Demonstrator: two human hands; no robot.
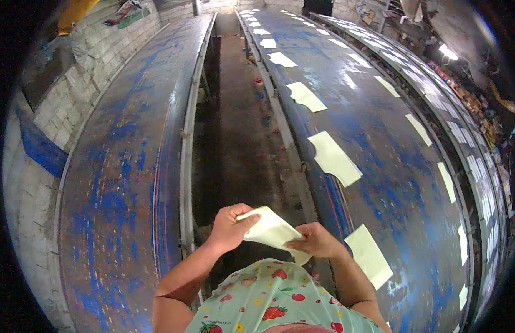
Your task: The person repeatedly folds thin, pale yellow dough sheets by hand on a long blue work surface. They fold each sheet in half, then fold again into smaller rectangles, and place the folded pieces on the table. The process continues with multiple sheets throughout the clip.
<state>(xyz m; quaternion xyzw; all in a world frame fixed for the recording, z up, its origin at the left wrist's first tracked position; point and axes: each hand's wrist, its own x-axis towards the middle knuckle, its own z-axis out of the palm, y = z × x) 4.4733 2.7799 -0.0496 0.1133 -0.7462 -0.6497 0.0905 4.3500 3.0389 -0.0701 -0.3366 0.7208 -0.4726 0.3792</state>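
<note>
Left fingers (pixel 238 210) partly hidden behind pale yellow sheet (pixel 273 230).

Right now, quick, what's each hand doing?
Left hand: closed, holding one end of the pale yellow material.
Right hand: closed, holding the other end.

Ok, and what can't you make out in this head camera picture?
All in the head view:
Held pale piece: parts covered by the left hand and right hand.
Left fingertips: hidden behind that piece.
Farthest pale pieces: too small for clear outlines.
Clutter at far right: too small and blurred.
Patterned shirt: cut off by lower edge.
</note>
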